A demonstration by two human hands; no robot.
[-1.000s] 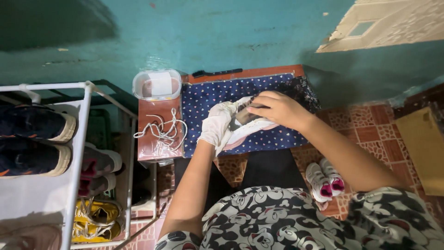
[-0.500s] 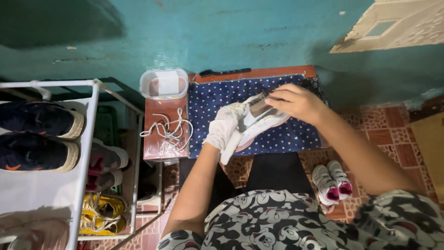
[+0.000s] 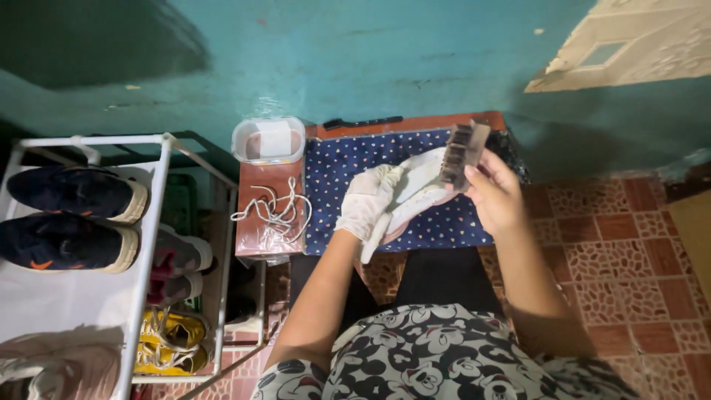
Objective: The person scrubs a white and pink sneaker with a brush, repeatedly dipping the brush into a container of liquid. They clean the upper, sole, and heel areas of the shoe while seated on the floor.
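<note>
Head view: a white shoe (image 3: 415,194) is held in the gloved left hand (image 3: 364,206), the fingers wrapped around its side, above a blue dotted cloth (image 3: 348,178) spread over a low brown table (image 3: 259,230). The shoe is tilted, sole edge toward the person, and does not appear to rest on the cloth. A brush (image 3: 459,154) with dark bristles is gripped firmly by the bare right hand (image 3: 495,194); it is raised just above the toe end of the shoe, and contact between bristles and shoe cannot be confirmed.

White laces (image 3: 275,211) lie loose on the bare part of the table, left of the cloth, so lace removal is judged complete. A clear plastic container (image 3: 269,139) stands at the far left corner of the table. Brushing is judged to be in hand; the shoe upper looks pale, but how clean it is cannot be told. No second shoe of the pair is seen on the cloth.

Other shoes are stored on a white rack (image 3: 152,222) at the left, among them dark blue shoes (image 3: 74,215) on the top shelf.
</note>
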